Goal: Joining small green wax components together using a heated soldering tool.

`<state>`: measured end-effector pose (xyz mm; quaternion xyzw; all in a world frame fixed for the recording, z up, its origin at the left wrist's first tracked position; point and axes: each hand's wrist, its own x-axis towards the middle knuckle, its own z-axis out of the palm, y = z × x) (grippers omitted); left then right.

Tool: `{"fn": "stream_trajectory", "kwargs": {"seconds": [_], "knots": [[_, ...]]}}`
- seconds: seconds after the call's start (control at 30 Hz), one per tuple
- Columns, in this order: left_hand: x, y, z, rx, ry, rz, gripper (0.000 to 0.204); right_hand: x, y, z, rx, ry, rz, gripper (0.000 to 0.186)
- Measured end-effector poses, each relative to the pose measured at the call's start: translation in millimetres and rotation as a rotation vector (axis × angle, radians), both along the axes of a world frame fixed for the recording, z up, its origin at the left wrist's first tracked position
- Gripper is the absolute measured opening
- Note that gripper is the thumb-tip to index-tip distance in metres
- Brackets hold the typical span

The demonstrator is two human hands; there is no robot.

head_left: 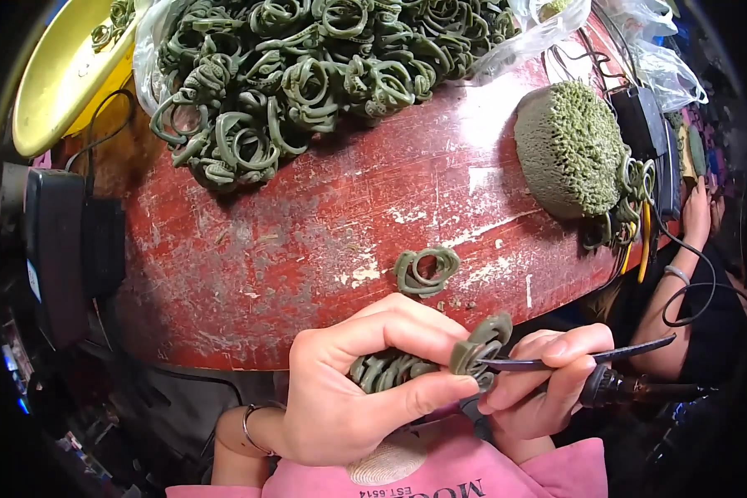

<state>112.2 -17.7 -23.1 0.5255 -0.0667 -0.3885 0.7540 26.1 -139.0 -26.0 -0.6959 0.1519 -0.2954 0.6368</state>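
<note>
My left hand pinches a dark green ring between thumb and forefinger. Several more green rings are stacked inside its curled fingers. My right hand grips a thin, dark, slightly curved blade, whose inner end touches the pinched ring. Also in the right hand's lower fingers is a black-handled tool with a slim metal tip, like a soldering iron, pointing right. Just beyond my left fingers a loose pair of green rings lies on the worn red table, beside small crumbs.
A big heap of green rings in clear plastic covers the table's far side. At right stands a porous green block, with rings and yellow-handled pliers by it. Black boxes, cords and a yellow dish line the left. Another person's arm shows at right.
</note>
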Motion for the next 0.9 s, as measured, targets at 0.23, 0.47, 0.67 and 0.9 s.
{"fn": "stream_trajectory", "kwargs": {"seconds": [0.23, 0.47, 0.67, 0.9], "knots": [[-0.8, -2.0, -8.6, -0.059, -0.094, -0.053, 0.015, -10.4, -7.3, 14.3, 0.191, 0.182, 0.033, 0.028], [-3.2, -0.5, -8.2, -0.034, -0.098, -0.011, 0.015, -10.9, -6.1, 14.9, 0.242, 0.265, 0.025, 0.032], [-2.8, -5.5, -3.3, -0.022, -0.146, -0.002, 0.014, 2.6, -4.6, 12.2, -0.042, 0.202, -0.051, 0.028], [-3.7, -2.2, -2.7, 0.021, -0.180, 0.039, 0.015, 3.7, 1.2, 1.6, 0.130, 0.148, -0.129, 0.029]]}}
